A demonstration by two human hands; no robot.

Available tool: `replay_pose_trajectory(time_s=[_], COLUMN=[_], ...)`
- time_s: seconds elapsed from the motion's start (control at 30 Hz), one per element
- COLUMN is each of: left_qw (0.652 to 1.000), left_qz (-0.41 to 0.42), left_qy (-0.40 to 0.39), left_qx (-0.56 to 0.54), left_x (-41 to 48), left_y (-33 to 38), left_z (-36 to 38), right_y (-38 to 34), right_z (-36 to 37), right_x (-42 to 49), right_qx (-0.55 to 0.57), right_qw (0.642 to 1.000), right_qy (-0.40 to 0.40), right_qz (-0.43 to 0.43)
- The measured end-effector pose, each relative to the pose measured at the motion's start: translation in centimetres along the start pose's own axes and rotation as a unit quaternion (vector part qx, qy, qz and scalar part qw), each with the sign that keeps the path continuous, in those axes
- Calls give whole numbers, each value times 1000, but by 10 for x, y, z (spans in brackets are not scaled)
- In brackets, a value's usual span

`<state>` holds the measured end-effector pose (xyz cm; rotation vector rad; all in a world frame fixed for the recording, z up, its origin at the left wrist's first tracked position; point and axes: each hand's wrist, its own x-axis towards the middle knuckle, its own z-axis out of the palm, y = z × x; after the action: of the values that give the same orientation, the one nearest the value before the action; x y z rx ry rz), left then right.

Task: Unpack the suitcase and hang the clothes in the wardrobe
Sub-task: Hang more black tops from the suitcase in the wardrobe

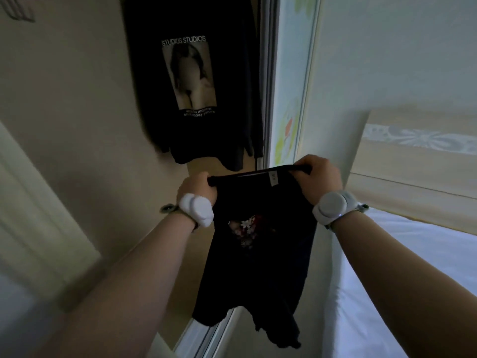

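This is a bedroom in a home. A bed (387,254) with a white sheet and pale wooden headboard (418,164) stands beside a wardrobe (77,99) with a flower-patterned sliding door (291,86), where a printed black T-shirt (191,81) hangs.

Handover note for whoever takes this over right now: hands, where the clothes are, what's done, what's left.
Left hand: grips the left end of the black top's upper edge.
Right hand: grips the right end of that edge.
The top hangs free between the hands in front of the wardrobe, with its label showing. No hanger is visible on it.
Done: a black printed T-shirt already hangs inside the wardrobe.
Left: get the held top onto a hanger and hang it up. The suitcase is out of view, so I cannot tell what remains in it.
The bed is to the right.
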<state>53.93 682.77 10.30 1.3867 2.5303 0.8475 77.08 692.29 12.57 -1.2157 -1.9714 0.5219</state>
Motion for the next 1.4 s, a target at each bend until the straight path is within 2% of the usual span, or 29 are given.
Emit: replay_pose_trajectory(time_s=[0.03,0.07,0.1,0.13,0.17,0.2,0.23,0.3,0.37,0.4,0.47,0.5,0.57,0.63,0.67,0.7,0.77,0.8,0.83,0.87,0.93,0.97,1.0,1.07,1.13,1.23,1.4], left_qw=[988,937,860,786,737,714,707,731,774,807,850,864,915,957,965,965,955,943,918,868,740,693,668,651,648,664,694], left_qz=[-60,-124,-185,-224,-235,-239,-246,-261,-269,-259,-243,-246,-232,-209,-209,-221,-262,-289,-315,-340,-353,-346,-341,-327,-323,-275,-230], left_qy=[-27,-57,-65,-69,-75,-70,-63,-22,38,36,47,70,131,150,147,142,140,149,162,179,197,208,216,231,231,280,343], left_qx=[-140,-321,-471,-572,-630,-654,-660,-630,-572,-530,-465,-434,-305,-133,-58,-17,-22,-69,-178,-315,-537,-598,-625,-645,-650,-636,-590], left_x=[17,18,30,42,56,69,81,95,112,113,125,131,142,148,150,154,157,157,155,155,157,155,154,148,144,136,121], left_y=[2,9,13,13,11,10,7,8,1,1,-8,-15,-33,-56,-69,-86,-105,-103,-94,-81,-62,-56,-52,-44,-36,-18,14], left_z=[-3,-5,-8,-8,-8,-10,-14,-24,-32,-33,-41,-42,-45,-48,-49,-49,-50,-53,-54,-60,-68,-75,-81,-92,-102,-128,-175], right_y=[-4,-4,-7,-8,-8,-6,-3,5,10,12,4,-4,-21,-40,-48,-55,-64,-69,-71,-77,-87,-93,-99,-114,-126,-152,-200], right_z=[7,10,18,27,37,47,59,67,82,85,105,113,130,143,150,158,174,181,182,186,191,193,195,202,212,226,241], right_x=[20,25,42,56,70,84,97,109,129,133,156,168,193,217,228,237,253,260,259,267,281,288,294,307,313,311,297], right_qx=[4,2,-8,-27,-52,-76,-100,-153,-150,-117,27,119,276,351,364,368,366,359,355,360,364,362,364,362,343,335,306], right_qw=[1000,1000,1000,999,997,995,993,983,978,983,990,981,937,891,875,866,857,860,869,866,851,842,828,794,802,816,804], right_qy=[-1,-3,-9,-21,-30,-43,-58,-103,-142,-142,-126,-122,-156,-228,-268,-301,-339,-342,-327,-334,-373,-399,-426,-488,-488,-465,-460], right_qz=[-11,-14,-24,-36,-43,-41,-30,1,16,29,62,89,145,174,171,158,130,118,111,95,58,40,35,27,1,-71,-220])
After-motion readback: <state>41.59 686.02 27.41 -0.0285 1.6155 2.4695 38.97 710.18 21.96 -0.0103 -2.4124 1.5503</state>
